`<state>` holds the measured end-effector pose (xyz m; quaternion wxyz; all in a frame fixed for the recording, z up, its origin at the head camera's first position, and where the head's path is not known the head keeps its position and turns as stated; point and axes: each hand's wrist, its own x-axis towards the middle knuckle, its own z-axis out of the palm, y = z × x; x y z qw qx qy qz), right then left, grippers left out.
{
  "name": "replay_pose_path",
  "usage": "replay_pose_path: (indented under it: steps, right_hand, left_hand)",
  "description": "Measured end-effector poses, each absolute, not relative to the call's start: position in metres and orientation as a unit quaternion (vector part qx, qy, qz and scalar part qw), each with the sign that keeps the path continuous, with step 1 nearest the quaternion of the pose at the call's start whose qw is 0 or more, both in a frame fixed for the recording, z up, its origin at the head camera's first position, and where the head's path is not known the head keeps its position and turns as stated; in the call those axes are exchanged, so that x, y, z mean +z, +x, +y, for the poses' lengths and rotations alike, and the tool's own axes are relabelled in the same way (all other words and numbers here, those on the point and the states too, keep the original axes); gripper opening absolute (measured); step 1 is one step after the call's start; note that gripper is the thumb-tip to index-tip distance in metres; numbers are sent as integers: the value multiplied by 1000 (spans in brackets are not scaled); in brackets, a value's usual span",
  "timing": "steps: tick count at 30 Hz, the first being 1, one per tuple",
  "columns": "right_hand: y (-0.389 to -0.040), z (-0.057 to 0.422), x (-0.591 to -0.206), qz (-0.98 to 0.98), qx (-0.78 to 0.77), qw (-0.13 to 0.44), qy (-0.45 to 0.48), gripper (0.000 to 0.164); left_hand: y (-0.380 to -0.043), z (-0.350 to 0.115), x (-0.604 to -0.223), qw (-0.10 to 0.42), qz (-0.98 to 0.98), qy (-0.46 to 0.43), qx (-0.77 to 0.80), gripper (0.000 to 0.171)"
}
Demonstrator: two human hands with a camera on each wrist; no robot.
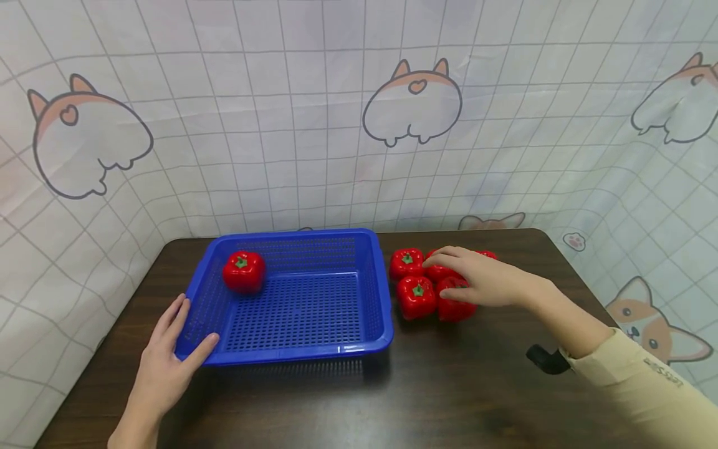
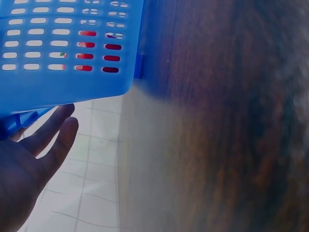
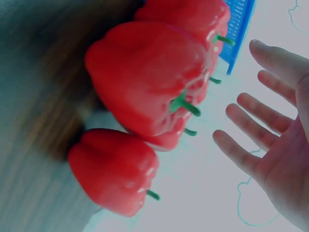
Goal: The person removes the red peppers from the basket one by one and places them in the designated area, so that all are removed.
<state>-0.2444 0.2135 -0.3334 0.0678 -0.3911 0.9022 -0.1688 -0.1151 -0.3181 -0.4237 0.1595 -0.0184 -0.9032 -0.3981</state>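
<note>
A blue plastic basket (image 1: 291, 358) with perforated walls stands on the dark wooden table, and one red bell pepper (image 1: 244, 272) sits in its back left part. My left hand (image 1: 162, 365) is at the basket's front left corner, fingers spread along the outside and thumb near the rim. In the left wrist view, red shows through the slots of the basket wall (image 2: 63, 87). Several more red bell peppers (image 1: 416, 298) with green stems stand close together right of the basket. Above them hovers my right hand (image 1: 482, 277), fingers loosely extended, holding nothing; it partly hides the rear peppers.
The wooden table (image 1: 359, 405) ends at a white gridded cloth (image 1: 336, 156) with dog drawings, which hangs behind and along both sides. A black device (image 1: 548, 360) sits at my right wrist, by the sleeve cuff.
</note>
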Motion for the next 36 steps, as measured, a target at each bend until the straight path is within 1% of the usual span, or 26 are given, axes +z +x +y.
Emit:
replay_pose_path:
  steps: [10, 16, 29, 36]
  right_hand:
    - [-263, 185, -311, 891, -145, 72, -424, 49]
    - [-275, 162, -298, 878, -150, 76, -449, 43]
    - [-294, 104, -294, 862, -125, 90, -483, 38]
    - [-302, 74, -292, 859, -101, 97, -492, 43]
  left_hand:
    - [-114, -317, -423, 163, -903, -16, -397, 84]
    - [-114, -317, -423, 165, -904, -17, -394, 83]
    - [-115, -316, -421, 165, -901, -20, -401, 85]
    - [-114, -315, -420, 163, -900, -22, -404, 84]
